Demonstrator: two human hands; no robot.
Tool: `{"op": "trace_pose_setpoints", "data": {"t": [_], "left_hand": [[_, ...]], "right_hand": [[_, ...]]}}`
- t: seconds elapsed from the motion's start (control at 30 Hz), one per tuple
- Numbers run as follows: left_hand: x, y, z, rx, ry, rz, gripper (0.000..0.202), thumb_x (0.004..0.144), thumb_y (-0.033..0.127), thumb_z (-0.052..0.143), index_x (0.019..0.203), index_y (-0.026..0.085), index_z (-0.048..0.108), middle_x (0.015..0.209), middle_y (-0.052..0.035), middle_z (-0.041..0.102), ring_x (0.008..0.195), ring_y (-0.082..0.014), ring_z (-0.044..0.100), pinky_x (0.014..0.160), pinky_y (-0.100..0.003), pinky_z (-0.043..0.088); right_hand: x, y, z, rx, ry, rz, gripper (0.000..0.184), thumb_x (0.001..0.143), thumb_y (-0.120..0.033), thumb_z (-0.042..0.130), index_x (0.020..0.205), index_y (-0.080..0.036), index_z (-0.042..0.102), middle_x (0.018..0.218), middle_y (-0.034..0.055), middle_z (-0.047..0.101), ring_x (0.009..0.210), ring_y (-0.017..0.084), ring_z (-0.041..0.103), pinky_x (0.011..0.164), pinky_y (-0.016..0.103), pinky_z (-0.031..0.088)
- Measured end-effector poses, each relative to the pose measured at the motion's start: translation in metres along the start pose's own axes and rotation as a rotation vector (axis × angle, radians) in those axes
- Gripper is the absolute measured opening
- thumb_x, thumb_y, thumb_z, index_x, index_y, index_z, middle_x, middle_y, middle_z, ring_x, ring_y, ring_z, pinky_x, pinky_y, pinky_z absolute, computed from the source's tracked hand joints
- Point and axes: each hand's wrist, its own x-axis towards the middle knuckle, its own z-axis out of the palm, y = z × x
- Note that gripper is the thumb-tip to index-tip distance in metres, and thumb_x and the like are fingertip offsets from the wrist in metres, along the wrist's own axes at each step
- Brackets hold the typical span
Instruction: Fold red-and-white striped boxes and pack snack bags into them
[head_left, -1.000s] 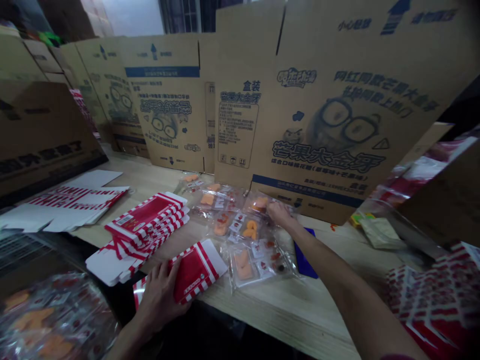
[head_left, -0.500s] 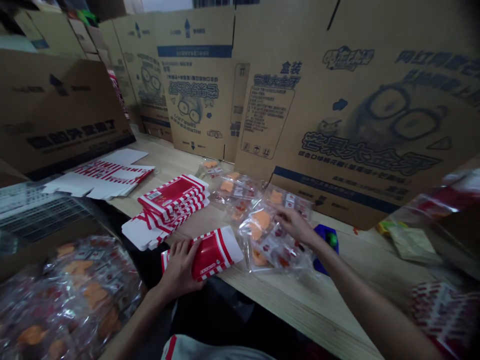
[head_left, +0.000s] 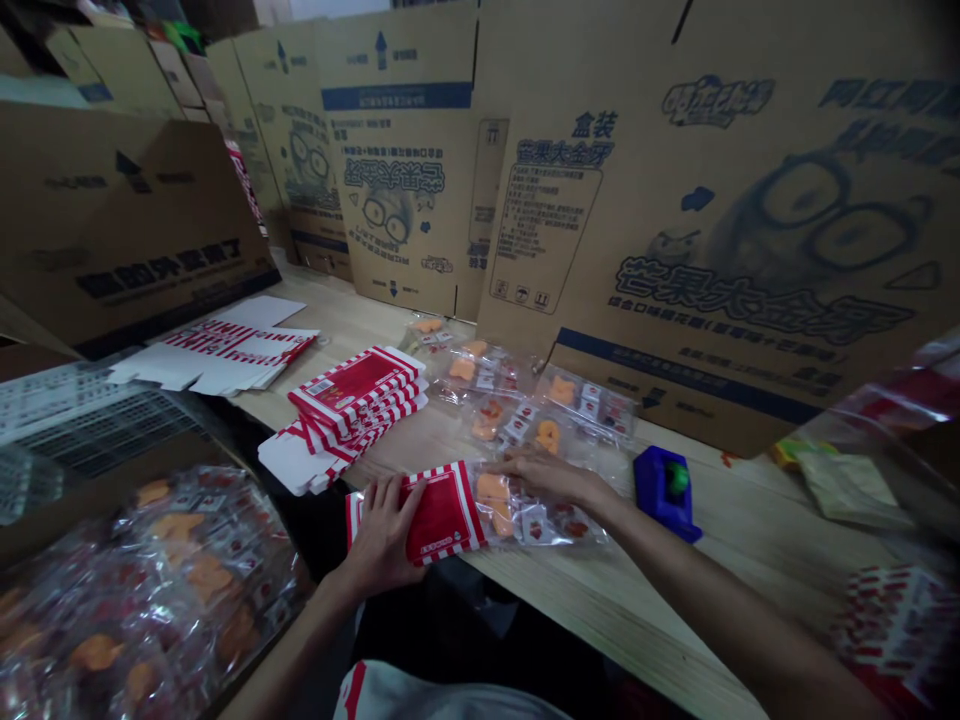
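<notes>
My left hand (head_left: pixel 386 535) is wrapped over a flat red-and-white striped carton (head_left: pixel 450 510) at the table's front edge. Against the carton's right end lies a clear packet (head_left: pixel 536 527) of orange pieces and small printed sachets. My right hand (head_left: pixel 551 475) grips the packet's upper edge close to the carton, its fingertips partly hidden. Whether the packet's left end is inside the carton, I cannot tell. More clear packets (head_left: pixel 491 420) lie just beyond my right hand. A stack of similar striped cartons (head_left: pixel 360 385) stands beyond my left hand.
A blue tape dispenser (head_left: pixel 664 492) stands right of my right hand. Unfolded striped cartons (head_left: pixel 217 350) lie at the left. A box full of clear packets (head_left: pixel 195 560) is at lower left. Large cardboard boxes (head_left: pixel 420 200) wall off the back. Blurred striped cartons (head_left: pixel 892 630) sit at lower right.
My right hand has moved left and nearer me, bringing the packet from a lifted position down against the carton's right end. The carton's white end flap no longer shows. The blue dispenser is uncovered.
</notes>
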Motion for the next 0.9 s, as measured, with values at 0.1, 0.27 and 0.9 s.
{"op": "trace_pose_setpoints", "data": {"t": [0.1,0.27,0.9], "left_hand": [[0.001,0.001,0.003,-0.005,-0.034,0.025,0.101,0.052,0.043,0.068,0.142,0.013,0.033,0.130,-0.0242,0.041,0.122,-0.0443,0.038,0.103,-0.061,0.026],[0.002,0.001,0.006,-0.014,-0.102,0.055,0.103,0.051,0.044,0.068,0.142,0.011,0.033,0.132,-0.0248,0.040,0.123,-0.0440,0.037,0.105,-0.060,0.025],[0.001,0.004,0.012,-0.039,-0.012,0.034,0.105,0.052,0.045,0.071,0.143,0.014,0.027,0.134,-0.0241,0.037,0.121,-0.0438,0.038,0.103,-0.062,0.027]], "right_hand": [[0.005,-0.003,0.010,-0.064,-0.203,-0.091,0.031,0.075,-0.014,0.061,0.098,-0.030,0.073,0.080,-0.0013,0.061,0.074,0.013,0.053,0.079,0.025,0.042],[0.009,0.001,0.038,-0.079,-0.109,-0.094,0.030,0.081,-0.012,0.056,0.099,-0.030,0.072,0.110,0.0036,0.063,0.110,0.021,0.054,0.102,0.043,0.034],[-0.067,-0.016,0.084,0.034,0.434,0.460,0.033,0.094,-0.043,0.044,0.104,-0.028,0.071,0.119,0.0050,0.066,0.115,0.032,0.048,0.098,0.055,0.030]]}}
